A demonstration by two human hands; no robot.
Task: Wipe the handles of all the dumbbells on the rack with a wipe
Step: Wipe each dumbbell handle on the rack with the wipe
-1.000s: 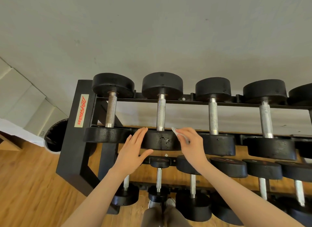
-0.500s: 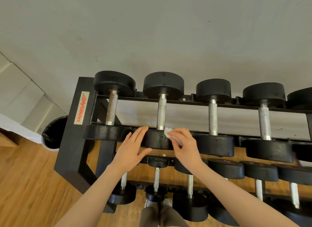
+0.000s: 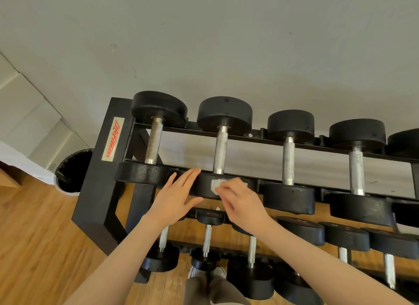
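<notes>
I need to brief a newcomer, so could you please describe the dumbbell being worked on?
On the black rack's top row, it is the second dumbbell from the left end. Only its near head has a white wipe pressed on it.

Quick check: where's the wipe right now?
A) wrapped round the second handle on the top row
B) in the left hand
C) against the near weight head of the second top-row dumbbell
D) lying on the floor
C: the right hand pinches the wipe against the near head of the second dumbbell, below its handle.

Head view, close, looking steeply down over rack (image 3: pixel 95 191).
</notes>
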